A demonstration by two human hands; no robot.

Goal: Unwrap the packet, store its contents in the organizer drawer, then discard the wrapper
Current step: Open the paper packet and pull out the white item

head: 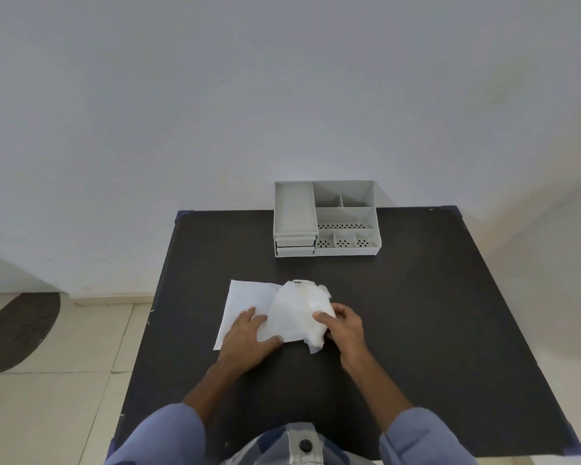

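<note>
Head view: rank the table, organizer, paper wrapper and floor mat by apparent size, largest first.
1. Table
2. Wrapper and organizer: look alike, and the wrapper lies nearer the camera, so unranked
3. Mat: similar, cut off by the frame

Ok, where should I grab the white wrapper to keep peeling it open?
Take the crumpled raised flap at its far edge, coming from the right with the right hand. That part stands loose off the table, while the left hand pins the flat sheet.

the white wrapper hides its contents; right hand fingers curl behind its edge.
</note>
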